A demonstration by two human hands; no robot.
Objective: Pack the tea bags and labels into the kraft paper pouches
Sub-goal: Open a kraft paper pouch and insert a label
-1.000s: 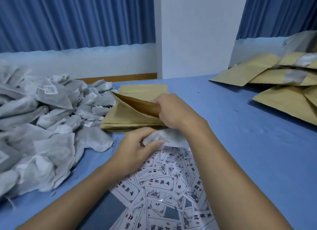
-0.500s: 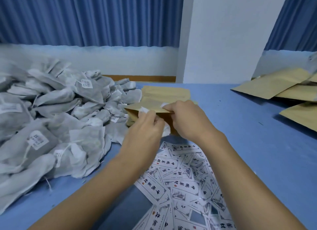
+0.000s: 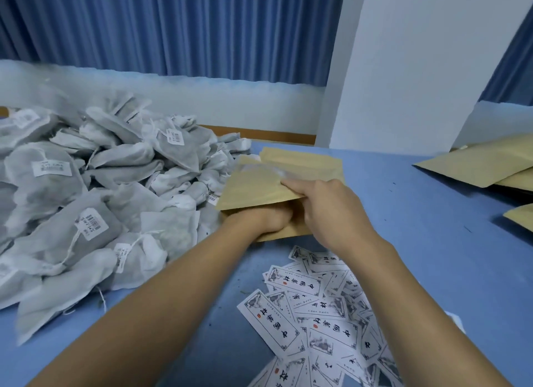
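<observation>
A kraft paper pouch (image 3: 253, 187) is lifted off the stack of flat pouches (image 3: 305, 161) at the table's middle. My right hand (image 3: 326, 205) pinches its upper wall at the mouth and holds it open. My left hand (image 3: 259, 219) is pushed into the mouth, knuckles curled and fingertips hidden inside. The tea bag it carried is out of sight within the pouch. A big heap of grey-white tea bags (image 3: 86, 199) with tags covers the left side. Printed paper labels (image 3: 317, 314) lie scattered near the front, between my forearms.
Several kraft pouches (image 3: 476, 167) lie at the right edge of the blue table (image 3: 418, 228). A white pillar (image 3: 403, 69) and blue curtains (image 3: 173, 26) stand behind the table.
My left hand has carried the tea bag from above the labels up into the pouch's mouth. The right hand has kept hold of the pouch's upper wall. The view has shifted left.
</observation>
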